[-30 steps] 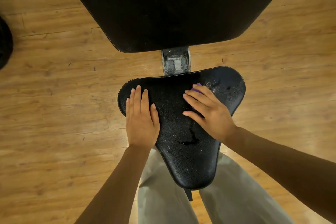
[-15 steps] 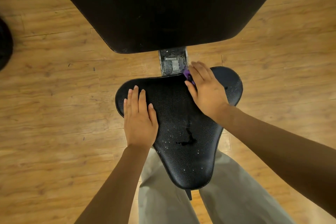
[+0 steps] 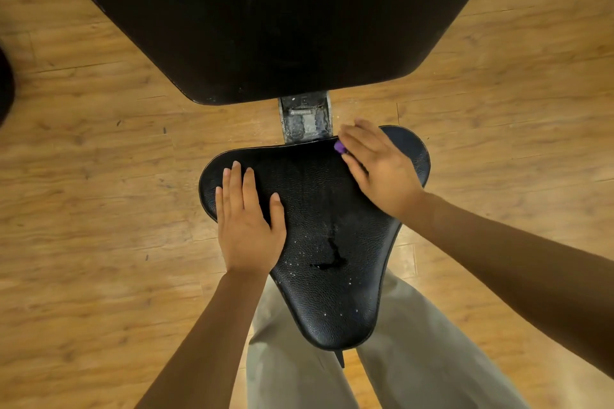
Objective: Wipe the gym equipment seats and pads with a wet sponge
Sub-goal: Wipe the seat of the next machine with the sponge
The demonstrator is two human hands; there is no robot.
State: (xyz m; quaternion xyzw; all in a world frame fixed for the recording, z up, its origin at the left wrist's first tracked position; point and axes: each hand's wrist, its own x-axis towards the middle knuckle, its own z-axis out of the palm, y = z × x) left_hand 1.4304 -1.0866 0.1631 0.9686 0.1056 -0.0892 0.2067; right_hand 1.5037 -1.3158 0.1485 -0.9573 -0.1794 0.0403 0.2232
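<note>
A black triangular leather seat (image 3: 319, 292) with wet specks and a dark wet streak near its middle lies below me. My left hand (image 3: 247, 226) rests flat on the seat's left side, fingers straight. My right hand (image 3: 382, 169) presses a purple sponge (image 3: 340, 147) onto the seat's far right corner with straight fingers. Only a small purple tip of the sponge shows beside my fingers; the rest is hidden under the hand. A large black back pad (image 3: 265, 16) fills the top of the view.
A worn grey metal bracket (image 3: 305, 121) with a bolt joins the seat to the back pad. Wooden plank flooring (image 3: 83, 192) surrounds the bench. My legs in beige trousers (image 3: 415, 359) straddle the seat's narrow end. A dark object (image 3: 5, 86) sits at the left edge.
My right hand slid the sponge from the seat's middle right up to its far edge near the bracket. The left hand stayed in place.
</note>
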